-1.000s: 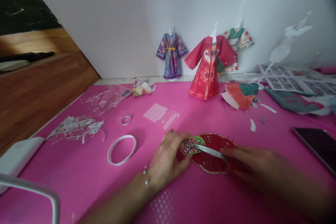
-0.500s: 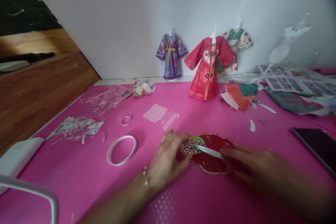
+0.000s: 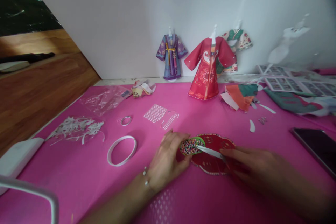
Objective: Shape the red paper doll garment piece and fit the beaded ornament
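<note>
A small green-rimmed dish of many-coloured beads (image 3: 189, 147) is gripped by my left hand (image 3: 169, 155), fingers at its far side and thumb at its near side. In my right hand (image 3: 252, 166), partly smeared, are pale tweezers (image 3: 211, 152). Their tip reaches into the beads at the dish's right end; whether a bead is caught between the points cannot be seen. Behind and under the tweezers lies a red scalloped piece (image 3: 212, 162) with a beaded-looking edge, and the dish overlaps its left side.
Two tape rolls, one large (image 3: 108, 155) and one small (image 3: 126, 120), lie left of a pearl sticker sheet (image 3: 155, 113). Paper scraps (image 3: 78, 127) sit further left. A red robe (image 3: 203, 73) stands on a doll stand behind. A phone (image 3: 315, 147) lies right.
</note>
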`<move>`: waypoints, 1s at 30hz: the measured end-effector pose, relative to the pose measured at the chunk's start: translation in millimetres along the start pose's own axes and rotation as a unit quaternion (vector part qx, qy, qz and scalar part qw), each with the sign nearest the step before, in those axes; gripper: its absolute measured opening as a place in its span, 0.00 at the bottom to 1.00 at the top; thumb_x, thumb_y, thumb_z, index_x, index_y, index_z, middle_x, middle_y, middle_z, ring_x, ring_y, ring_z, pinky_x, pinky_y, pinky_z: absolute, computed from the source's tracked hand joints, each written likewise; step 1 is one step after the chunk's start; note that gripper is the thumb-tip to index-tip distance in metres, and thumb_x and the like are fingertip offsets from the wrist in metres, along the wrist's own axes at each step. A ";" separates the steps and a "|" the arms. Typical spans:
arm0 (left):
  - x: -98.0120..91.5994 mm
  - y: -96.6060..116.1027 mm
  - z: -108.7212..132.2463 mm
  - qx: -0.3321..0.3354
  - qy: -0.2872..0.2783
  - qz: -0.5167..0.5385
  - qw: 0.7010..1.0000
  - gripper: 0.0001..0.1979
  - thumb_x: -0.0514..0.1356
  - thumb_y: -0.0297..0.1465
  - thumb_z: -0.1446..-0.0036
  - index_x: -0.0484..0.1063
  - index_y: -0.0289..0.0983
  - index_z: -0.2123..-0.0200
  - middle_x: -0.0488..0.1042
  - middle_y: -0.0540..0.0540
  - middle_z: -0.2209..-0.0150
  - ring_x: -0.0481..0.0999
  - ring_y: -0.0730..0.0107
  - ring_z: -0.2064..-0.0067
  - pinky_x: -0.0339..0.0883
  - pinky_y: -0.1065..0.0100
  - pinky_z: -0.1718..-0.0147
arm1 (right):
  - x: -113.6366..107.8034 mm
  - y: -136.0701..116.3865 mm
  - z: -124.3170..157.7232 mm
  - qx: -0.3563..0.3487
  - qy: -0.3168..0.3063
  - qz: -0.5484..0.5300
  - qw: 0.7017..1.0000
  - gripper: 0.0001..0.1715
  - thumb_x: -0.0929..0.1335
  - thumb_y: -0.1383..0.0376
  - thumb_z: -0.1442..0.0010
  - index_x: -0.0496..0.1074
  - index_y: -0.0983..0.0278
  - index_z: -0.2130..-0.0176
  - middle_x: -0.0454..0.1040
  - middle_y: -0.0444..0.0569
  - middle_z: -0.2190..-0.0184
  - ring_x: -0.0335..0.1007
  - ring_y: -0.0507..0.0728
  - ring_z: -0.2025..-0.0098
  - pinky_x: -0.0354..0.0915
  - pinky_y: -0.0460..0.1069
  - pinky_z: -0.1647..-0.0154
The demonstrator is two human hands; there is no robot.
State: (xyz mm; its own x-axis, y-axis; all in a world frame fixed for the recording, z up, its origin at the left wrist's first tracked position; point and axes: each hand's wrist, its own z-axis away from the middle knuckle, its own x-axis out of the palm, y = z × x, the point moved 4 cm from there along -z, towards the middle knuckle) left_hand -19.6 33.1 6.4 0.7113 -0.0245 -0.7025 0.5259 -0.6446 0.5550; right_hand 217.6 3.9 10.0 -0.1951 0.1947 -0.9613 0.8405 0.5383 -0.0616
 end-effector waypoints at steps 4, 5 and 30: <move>-0.2 -2.0 -1.0 -0.009 -0.002 -0.006 1.000 0.23 0.62 0.25 0.43 0.61 0.42 0.46 0.75 0.45 0.52 0.75 0.59 0.50 0.59 0.41 0.39 | -3.6 -1.5 -2.3 -0.030 -0.023 -0.043 0.998 0.21 0.64 0.68 0.43 0.75 0.58 0.51 0.82 0.48 0.64 0.79 0.57 0.72 0.75 0.48 0.74; -0.5 -3.1 -1.4 -0.015 0.001 -0.010 1.000 0.23 0.63 0.25 0.43 0.61 0.42 0.46 0.75 0.44 0.52 0.75 0.58 0.50 0.60 0.42 0.40 | -4.0 -0.9 -2.3 -0.029 -0.020 -0.046 0.998 0.20 0.64 0.68 0.42 0.75 0.58 0.51 0.82 0.48 0.64 0.79 0.57 0.72 0.75 0.48 0.74; -4.1 -0.6 -5.7 0.019 -0.038 -0.011 0.999 0.04 0.59 0.27 0.39 0.73 0.40 0.62 0.75 0.46 0.58 0.73 0.62 0.54 0.65 0.56 0.50 | -2.2 -1.3 13.5 -0.034 -0.145 -0.078 0.986 0.17 0.66 0.68 0.43 0.74 0.50 0.55 0.81 0.37 0.66 0.78 0.54 0.72 0.68 0.47 0.76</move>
State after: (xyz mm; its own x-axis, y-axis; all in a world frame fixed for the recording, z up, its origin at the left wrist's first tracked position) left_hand -20.2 37.9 11.4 0.6610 -0.0671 -0.7474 0.5217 -0.6748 0.5219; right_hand 223.8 -8.2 8.5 -0.1587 -0.1317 -0.9785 0.7745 0.5981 -0.2060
